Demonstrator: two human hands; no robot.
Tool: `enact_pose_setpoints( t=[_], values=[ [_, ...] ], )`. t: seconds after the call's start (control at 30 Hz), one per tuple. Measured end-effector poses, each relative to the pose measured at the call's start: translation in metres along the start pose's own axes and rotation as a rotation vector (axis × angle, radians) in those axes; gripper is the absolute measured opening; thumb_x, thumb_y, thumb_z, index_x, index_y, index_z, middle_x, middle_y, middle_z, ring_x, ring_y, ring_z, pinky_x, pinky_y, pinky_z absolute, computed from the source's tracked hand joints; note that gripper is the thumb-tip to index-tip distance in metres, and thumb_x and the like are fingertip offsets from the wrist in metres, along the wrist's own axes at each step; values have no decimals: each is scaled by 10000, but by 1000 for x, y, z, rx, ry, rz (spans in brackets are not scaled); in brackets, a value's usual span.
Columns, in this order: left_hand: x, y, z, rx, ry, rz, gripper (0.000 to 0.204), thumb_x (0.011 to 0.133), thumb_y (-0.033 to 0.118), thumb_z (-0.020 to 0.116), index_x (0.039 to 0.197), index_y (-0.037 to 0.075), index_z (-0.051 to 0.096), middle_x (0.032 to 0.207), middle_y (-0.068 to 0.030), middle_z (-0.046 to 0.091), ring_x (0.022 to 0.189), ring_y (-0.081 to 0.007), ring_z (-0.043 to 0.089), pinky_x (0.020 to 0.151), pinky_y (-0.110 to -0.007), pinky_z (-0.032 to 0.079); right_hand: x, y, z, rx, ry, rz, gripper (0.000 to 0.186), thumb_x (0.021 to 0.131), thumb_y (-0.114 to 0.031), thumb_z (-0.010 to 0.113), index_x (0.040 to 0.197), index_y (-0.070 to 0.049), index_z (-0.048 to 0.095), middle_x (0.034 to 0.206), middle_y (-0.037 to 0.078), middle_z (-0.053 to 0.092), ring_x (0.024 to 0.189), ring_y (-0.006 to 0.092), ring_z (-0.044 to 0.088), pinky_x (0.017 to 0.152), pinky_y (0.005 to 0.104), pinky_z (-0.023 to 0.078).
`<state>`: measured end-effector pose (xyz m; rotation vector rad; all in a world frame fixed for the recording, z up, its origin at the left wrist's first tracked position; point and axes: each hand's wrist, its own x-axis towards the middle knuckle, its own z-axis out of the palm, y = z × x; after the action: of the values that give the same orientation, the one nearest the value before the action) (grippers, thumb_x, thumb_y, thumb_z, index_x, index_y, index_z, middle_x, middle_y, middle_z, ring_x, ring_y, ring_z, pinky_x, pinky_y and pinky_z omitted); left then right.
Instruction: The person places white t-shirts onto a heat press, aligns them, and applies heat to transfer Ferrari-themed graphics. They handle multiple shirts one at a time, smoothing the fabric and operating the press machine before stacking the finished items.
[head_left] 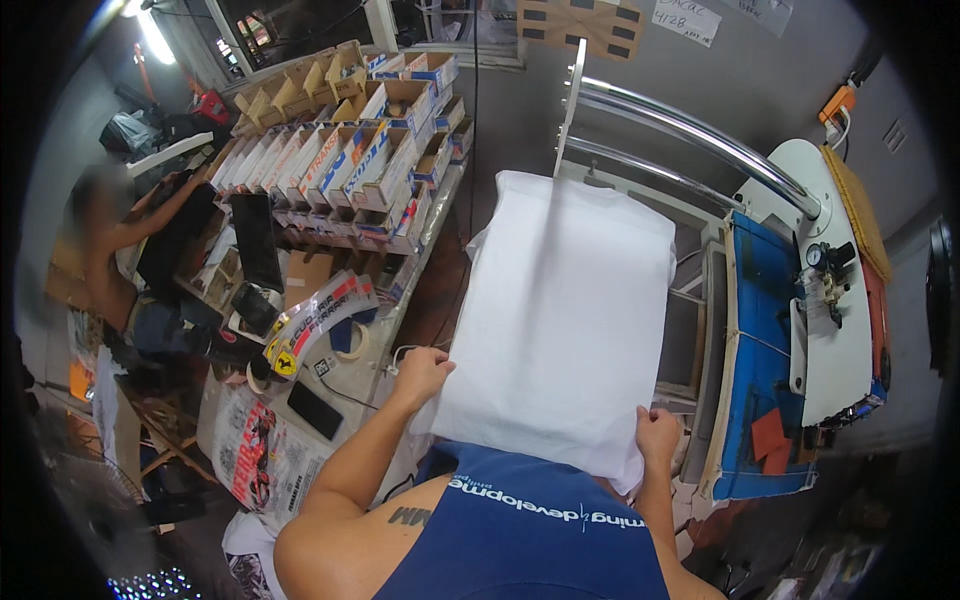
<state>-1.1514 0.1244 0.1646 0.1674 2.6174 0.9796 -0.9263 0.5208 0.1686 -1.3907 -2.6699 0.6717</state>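
A plain white T-shirt (pixel 570 320) lies spread over a flat rectangular board, its near edge hanging loosely close to my body. My left hand (pixel 424 376) has its fingers closed on the cloth at the near left corner. At the near right edge, my right hand (pixel 657 438) pinches the fabric between thumb and fingers. A soft shadow runs down the middle of the cloth. The board under it is hidden by the fabric.
Chrome bars (pixel 700 140) with an upright white plate stand beyond the cloth. On the right is a machine with a blue padded panel (pixel 755 370) and gauge (pixel 818 256). Box racks (pixel 340 160), a phone (pixel 315 410) and a curved sticker (pixel 318 318) are left. Another person (pixel 110 240) works far left.
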Motion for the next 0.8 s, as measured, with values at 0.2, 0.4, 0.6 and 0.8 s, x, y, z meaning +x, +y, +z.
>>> enact_pose_setpoints(
  t=[0.2, 0.4, 0.6, 0.8],
  values=[
    [-1, 8, 0, 72, 15, -2, 250, 828, 212, 814, 965, 4, 793, 958, -269, 746, 940, -407, 738, 862, -471, 569, -9, -12, -4, -127, 17, 13, 350, 909, -329, 741, 943, 20, 750, 946, 244, 747, 927, 439, 712, 843, 515, 543],
    [6, 7, -4, 65, -5, 11, 251, 817, 202, 816, 955, -5, 783, 905, -207, 767, 870, -326, 756, 816, -406, 579, -11, -27, -13, -167, -18, 64, 365, 909, -339, 741, 949, 24, 753, 971, 256, 744, 959, 446, 708, 854, 530, 538],
    [5, 8, -3, 18, 5, -33, 282, 820, 235, 816, 979, 4, 784, 906, -194, 768, 880, -318, 752, 829, -405, 576, -13, -30, -13, -193, -19, 56, 383, 923, -344, 715, 968, 34, 750, 980, 252, 748, 963, 443, 712, 867, 524, 541],
    [-2, 4, -1, -14, 48, -36, 252, 829, 236, 806, 933, 6, 798, 929, -223, 765, 903, -370, 749, 858, -438, 572, -17, -9, 0, -87, 18, 48, 383, 931, -348, 714, 986, 30, 746, 972, 248, 748, 949, 444, 713, 854, 522, 546]
  ],
)
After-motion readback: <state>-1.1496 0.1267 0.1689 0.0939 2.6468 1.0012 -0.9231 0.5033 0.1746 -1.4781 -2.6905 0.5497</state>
